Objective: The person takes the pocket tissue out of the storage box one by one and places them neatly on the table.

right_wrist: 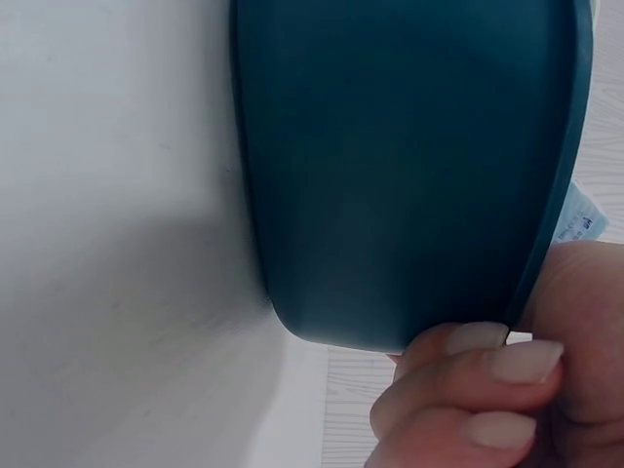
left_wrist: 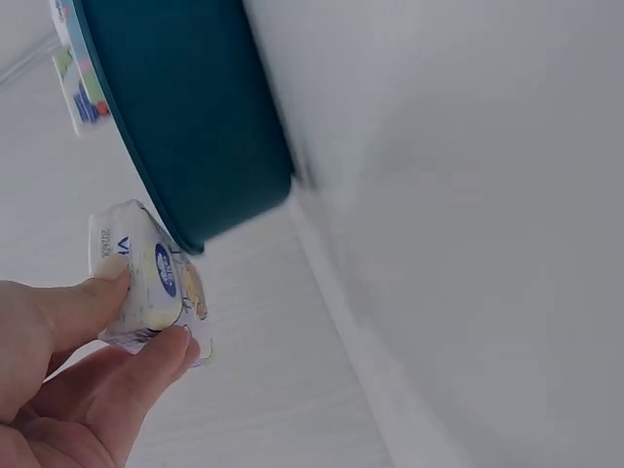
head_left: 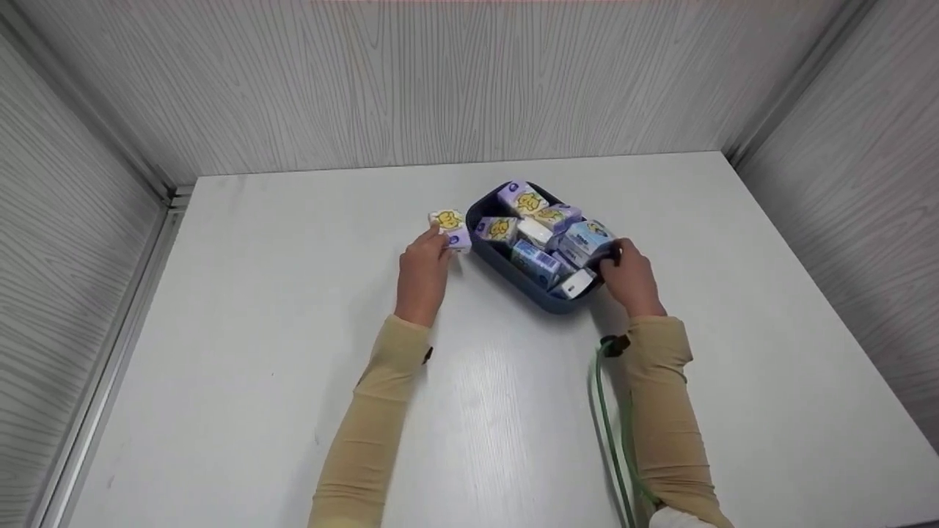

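Note:
In the head view a dark blue-green plastic container sits on the table, filled with several small purple, blue and white boxes. My left hand pinches a small purple-and-white box with a yellow cartoon figure, just outside the container's left rim. Thumb and fingertips grip the small box beside the container's wall in the left wrist view. At the right end, my right hand grips the rim. Its curled fingers lie at the container's edge in the right wrist view.
A white table spreads around the container. Grey wood-grain panels stand behind it and on both sides. A green cable runs along the right forearm from a black wrist band.

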`<state>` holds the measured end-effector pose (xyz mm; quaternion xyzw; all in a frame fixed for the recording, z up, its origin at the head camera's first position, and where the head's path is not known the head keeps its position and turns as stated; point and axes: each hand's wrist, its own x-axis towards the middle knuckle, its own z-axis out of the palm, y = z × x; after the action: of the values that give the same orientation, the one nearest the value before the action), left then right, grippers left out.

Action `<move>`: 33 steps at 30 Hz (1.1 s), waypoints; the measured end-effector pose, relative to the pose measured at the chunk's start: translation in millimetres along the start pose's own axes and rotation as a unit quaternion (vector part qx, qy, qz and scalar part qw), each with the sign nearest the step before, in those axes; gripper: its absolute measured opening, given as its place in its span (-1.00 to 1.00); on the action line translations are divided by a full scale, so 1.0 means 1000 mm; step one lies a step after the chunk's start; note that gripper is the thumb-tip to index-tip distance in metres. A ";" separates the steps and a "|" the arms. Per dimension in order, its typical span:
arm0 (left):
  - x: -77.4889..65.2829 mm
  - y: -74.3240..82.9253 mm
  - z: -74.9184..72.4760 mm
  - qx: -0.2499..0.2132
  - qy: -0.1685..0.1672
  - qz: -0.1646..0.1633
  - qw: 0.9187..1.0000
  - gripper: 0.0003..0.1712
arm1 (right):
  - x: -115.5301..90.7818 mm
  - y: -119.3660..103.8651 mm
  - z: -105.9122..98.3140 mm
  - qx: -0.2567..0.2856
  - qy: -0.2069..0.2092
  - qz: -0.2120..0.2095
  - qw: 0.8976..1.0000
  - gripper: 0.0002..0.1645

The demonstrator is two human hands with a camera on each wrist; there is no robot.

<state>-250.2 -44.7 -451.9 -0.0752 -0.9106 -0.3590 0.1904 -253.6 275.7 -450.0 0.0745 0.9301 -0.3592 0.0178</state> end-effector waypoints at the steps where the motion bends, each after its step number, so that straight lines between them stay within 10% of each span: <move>1: -0.001 -0.004 -0.003 0.006 -0.004 -0.007 1.000 -0.80 | 0.000 0.000 0.000 0.000 0.000 -0.001 1.000 -0.40; 18: -0.009 -0.052 -0.040 0.133 -0.190 -0.045 0.972 -0.64 | 0.000 0.002 0.003 -0.003 0.010 -0.017 1.000 -0.40; 30: -0.003 -0.068 -0.061 0.111 -0.186 -0.125 0.968 -0.64 | 0.001 0.002 0.002 -0.002 0.005 -0.011 1.000 -0.39; 33: -0.005 -0.075 -0.070 0.137 -0.185 -0.101 0.968 -0.68 | -0.001 0.002 0.003 0.002 0.009 -0.014 1.000 -0.39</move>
<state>-246.0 -147.2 -453.5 -0.0211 -0.9735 -0.2277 -0.0098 -252.4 275.2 -453.5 0.0650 0.9304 -0.3607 0.0045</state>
